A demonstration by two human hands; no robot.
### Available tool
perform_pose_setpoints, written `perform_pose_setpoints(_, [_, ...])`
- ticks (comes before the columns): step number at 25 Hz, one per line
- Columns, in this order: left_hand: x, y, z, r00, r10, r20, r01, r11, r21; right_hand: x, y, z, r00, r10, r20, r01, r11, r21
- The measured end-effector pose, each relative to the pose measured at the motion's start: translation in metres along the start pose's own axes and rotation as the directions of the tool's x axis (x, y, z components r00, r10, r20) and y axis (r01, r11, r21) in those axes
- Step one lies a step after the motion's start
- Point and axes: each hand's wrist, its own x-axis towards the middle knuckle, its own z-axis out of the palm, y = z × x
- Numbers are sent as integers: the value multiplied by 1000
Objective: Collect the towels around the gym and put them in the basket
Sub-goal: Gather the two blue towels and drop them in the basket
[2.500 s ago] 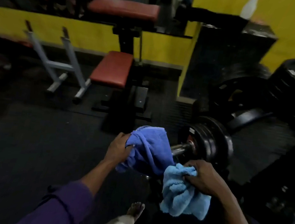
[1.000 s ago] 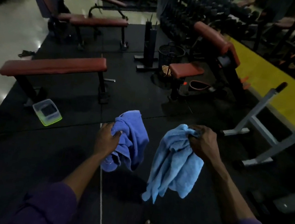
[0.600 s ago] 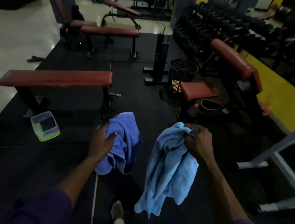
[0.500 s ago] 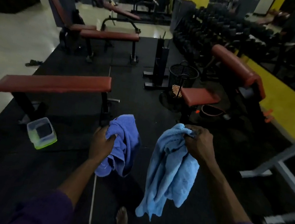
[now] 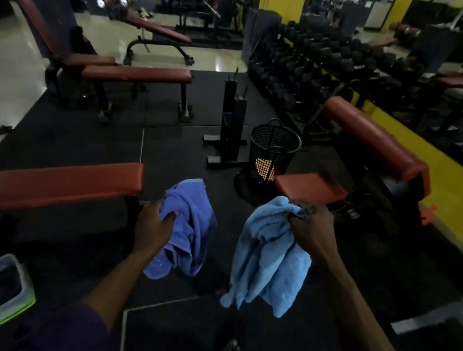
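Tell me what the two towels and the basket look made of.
Darker blue towel: soft terry-like cloth, matte, hanging in limp folds. Light blue towel: fluffier, perhaps microfibre, fuzzy nap at its edges. Basket: probably black plastic, rigid open lattice with loop handle; could be metal mesh.

basket (image 5: 274, 147) ahead, bench (image 5: 48, 185) left, dumbbell rack (image 5: 310, 68) seemingly behind

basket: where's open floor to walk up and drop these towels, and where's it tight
Bare mat lies between the long red bench and the basket, on its near-left side. Crowded: black stand close on its left, red seat pad in front of its right, dumbbell rack behind.
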Motion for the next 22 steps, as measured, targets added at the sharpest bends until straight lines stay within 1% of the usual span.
perform_pose_setpoints(2, [56,-1,22,1000,11,25,-10,1000,-18,64,22,21,1000,25,18,-25,1000,-12])
perform_pose_setpoints(5, [138,3,46,999,-31,40,32,1000,-1,153,45,43,990,132,51,-128,989,-71])
perform_pose_setpoints(6, [164,5,54,998,-34,58,33,999,16,181,48,49,995,87,42,-85,995,-50])
perform_pose_setpoints(7, [193,9,63,997,-18,77,17,1000,15,209,47,52,999,11,31,-10,1000,-23])
perform_pose_setpoints(8, [223,13,71,996,-3,90,3,1000,-2,237,45,55,999,-40,4,40,999,-2])
perform_pose_setpoints(11, [298,25,98,1000,16,12,-16,1000,9,319,47,65,997,-19,-72,20,1000,13])
perform_pose_setpoints(13, [340,29,117,1000,24,-3,-24,1000,-1,368,56,71,996,-6,-89,9,999,35])
perform_pose_setpoints(16, [424,27,161,999,27,29,-25,998,-59,453,75,89,989,77,-129,-61,990,124])
perform_pose_setpoints(18, [480,26,189,996,57,63,-50,993,-104,507,87,101,980,95,-175,-65,984,168])
perform_pose_setpoints(22, [584,30,228,986,82,147,-68,993,-97,606,102,114,948,154,-277,-95,972,217])
